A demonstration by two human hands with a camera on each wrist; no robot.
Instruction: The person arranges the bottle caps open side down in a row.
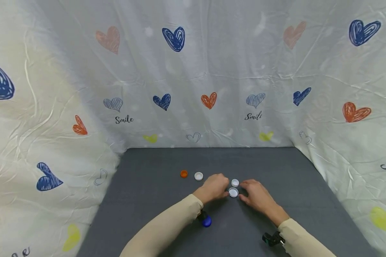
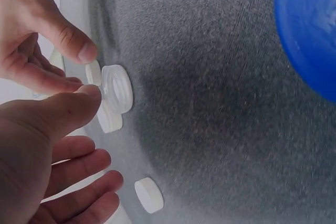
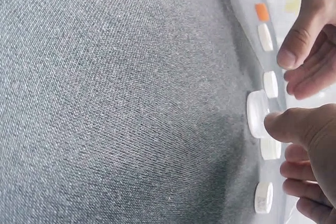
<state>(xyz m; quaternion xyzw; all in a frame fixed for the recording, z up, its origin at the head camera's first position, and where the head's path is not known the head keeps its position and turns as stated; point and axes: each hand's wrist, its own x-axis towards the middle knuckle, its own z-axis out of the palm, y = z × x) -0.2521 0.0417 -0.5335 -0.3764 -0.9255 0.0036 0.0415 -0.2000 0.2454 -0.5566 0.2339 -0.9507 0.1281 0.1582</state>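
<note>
The left hand (image 1: 213,187) and the right hand (image 1: 258,194) face each other across a translucent white lid (image 1: 233,192). Both thumbs reach toward its opposite edges; whether either one touches, I cannot tell. The fingers of both hands are relaxed and a little bent, and neither hand appears to pinch anything.

The step in hand looks like placing or adjusting this lid between the hands. The next move seems to call for either a light thumb-and-finger hold low on the rim or a clean parting of the hands, without nudging the neighbours.

The lid is shallow and round, with a raised, faintly ridged wall; it lies flat, apparently hollow side up. Just behind it on the gray surface (image 1: 148,203) lies a smaller white cap (image 1: 234,182). The right wrist view shows one more white disc (image 3: 270,84) on the left hand's side and a white piece (image 3: 264,198) on the right hand's side.

Farther left are an upturned white lid (image 1: 198,176) and, beyond it, an orange cap (image 1: 183,174). A blue round piece (image 1: 207,221) shows beside the left wrist. A heart-printed curtain (image 1: 228,57) hangs behind.
</note>
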